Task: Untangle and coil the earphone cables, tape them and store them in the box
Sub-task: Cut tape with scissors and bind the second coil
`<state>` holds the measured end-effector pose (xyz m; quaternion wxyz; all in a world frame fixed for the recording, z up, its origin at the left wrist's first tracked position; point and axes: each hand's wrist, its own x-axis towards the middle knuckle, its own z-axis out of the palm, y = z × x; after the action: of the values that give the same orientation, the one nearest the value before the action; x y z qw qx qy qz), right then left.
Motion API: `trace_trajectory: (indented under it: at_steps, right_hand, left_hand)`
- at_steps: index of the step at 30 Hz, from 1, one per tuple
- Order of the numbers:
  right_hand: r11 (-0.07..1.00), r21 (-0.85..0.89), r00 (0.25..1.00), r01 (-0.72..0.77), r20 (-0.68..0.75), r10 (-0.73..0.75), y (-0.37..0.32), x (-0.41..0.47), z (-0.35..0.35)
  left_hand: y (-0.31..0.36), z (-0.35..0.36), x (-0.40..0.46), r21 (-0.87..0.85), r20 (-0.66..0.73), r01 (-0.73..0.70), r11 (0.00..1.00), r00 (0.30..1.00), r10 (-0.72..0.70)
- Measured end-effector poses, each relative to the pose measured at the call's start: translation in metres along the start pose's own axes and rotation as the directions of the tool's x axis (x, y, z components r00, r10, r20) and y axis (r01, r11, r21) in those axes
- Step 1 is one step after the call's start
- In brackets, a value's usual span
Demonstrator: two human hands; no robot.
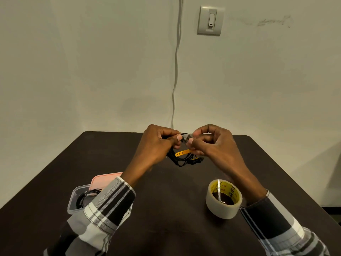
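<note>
Above dark table (pixel 166 191), left hand (pixel 156 145) and right hand (pixel 212 143) pinch perhaps-taped earphone cable (pixel 181 159).

Both hands raised over a dark table (pixel 184 218). Left hand (pixel 156 145) grips a black coiled earphone cable (pixel 181 159); right hand (pixel 214 143) pinches a small piece of tape (pixel 185 136) at the coil's top. Orange remote strip (pixel 181 153) hangs on the bundle. Tape roll (pixel 223 198) near right; clear box (pixel 79 200) holding black cables left, pink lid (pixel 105 179) beside it.
</note>
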<state>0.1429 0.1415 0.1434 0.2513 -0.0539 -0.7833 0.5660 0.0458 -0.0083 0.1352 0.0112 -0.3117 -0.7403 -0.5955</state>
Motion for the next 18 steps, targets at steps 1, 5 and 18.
trace_trajectory:
  at_steps: [1, 5, 18]
  right_hand:
    - [1.000, -0.009, 1.000, 0.000, 0.002, 0.000, -0.001, 0.001, -0.001]
    - [1.000, 0.014, 1.000, -0.001, -0.004, 0.001, -0.002, 0.001, -0.003]
    - [0.990, 0.139, 0.991, 0.028, -0.132, -0.010, 0.009, -0.001, 0.018]
  left_hand:
    - [0.001, 0.001, -0.001, -0.006, 0.001, 0.000, 1.000, 1.000, 0.000]
    - [0.001, 0.006, -0.003, -0.036, -0.010, 0.005, 0.999, 1.000, -0.005]
    - [0.001, 0.017, -0.007, -0.160, -0.100, -0.013, 0.987, 0.995, -0.004]
